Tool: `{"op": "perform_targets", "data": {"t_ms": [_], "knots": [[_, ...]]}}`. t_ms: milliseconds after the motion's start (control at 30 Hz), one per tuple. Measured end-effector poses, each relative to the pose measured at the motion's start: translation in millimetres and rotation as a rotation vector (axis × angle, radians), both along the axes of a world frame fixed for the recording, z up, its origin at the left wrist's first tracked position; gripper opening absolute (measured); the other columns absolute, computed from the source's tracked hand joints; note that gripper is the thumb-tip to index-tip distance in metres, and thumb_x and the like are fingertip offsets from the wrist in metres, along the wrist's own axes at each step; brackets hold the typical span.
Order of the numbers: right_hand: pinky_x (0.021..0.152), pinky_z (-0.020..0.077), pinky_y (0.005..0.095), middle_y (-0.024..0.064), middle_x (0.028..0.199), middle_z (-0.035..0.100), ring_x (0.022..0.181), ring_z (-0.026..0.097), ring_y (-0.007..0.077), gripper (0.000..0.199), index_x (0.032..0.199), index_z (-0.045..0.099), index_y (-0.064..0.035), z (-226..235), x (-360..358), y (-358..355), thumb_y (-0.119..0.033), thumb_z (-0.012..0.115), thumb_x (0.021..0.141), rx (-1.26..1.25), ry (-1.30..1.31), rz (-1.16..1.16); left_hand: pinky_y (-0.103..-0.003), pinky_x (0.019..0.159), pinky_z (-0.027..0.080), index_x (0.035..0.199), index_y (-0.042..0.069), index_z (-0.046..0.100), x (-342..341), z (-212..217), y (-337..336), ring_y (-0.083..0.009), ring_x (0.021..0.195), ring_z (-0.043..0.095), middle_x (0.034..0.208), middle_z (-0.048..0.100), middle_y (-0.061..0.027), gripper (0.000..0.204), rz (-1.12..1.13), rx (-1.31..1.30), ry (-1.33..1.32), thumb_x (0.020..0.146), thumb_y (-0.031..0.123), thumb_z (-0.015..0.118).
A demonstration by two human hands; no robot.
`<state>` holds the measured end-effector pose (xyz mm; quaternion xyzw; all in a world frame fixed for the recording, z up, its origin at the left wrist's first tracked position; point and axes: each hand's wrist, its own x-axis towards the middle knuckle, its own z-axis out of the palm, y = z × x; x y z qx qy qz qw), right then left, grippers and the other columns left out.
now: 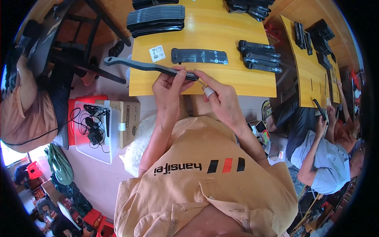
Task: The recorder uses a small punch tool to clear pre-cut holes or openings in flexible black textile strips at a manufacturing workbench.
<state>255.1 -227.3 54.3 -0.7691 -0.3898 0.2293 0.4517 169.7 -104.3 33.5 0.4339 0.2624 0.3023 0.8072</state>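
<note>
Above the near edge of the yellow table (154, 89), my left hand (169, 89) is closed around a long black strap (138, 64). It looks folded or layered, with a grey face, and its rounded end reaches out to the left. My right hand (222, 96) meets the strap's other end and pinches a thin metal pin-like tool (201, 82) against it. White tape (209, 92) wraps one right finger. Just beyond my hands, a flat black strap (199, 56) lies on the table beside a white printed label (157, 53).
Stacked grey and black straps (156, 19) lie at the far left of the table, and bundled straps (260, 57) at its right. A clear bin (112, 138) of black cables stands left, by a cardboard box (130, 120). Co-workers sit on both sides, one at another table (310, 81).
</note>
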Motion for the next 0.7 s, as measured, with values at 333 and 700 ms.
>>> {"op": "perform_targets", "data": {"t_ms": [333,700], "knots": [[0.057,0.0482,0.0290,0.0138,0.083,0.063,0.055,0.058,0.0183,0.042,0.124,0.051,-0.0109,-5.3,1.7,1.0,0.002,0.042,0.085,0.045,-0.102,0.014,-0.025,0.073,0.054,0.099,-0.003,0.056,0.2,-0.5,-2.0,-0.0158,0.080,0.063,0.089,0.063,-0.0112,0.018,0.028,0.075,0.010,0.085,0.008,0.060],[0.059,0.0492,0.0290,0.0155,0.097,0.064,0.057,0.058,0.0190,0.043,0.123,0.053,-0.0114,-5.3,3.2,0.3,0.003,0.043,0.084,0.055,-0.119,0.013,-0.024,0.072,0.054,0.099,-0.003,0.056,1.7,-1.3,-1.2,-0.0143,0.079,0.062,0.088,0.063,-0.0105,0.017,0.026,0.109,0.034,0.086,0.007,0.058]]}}
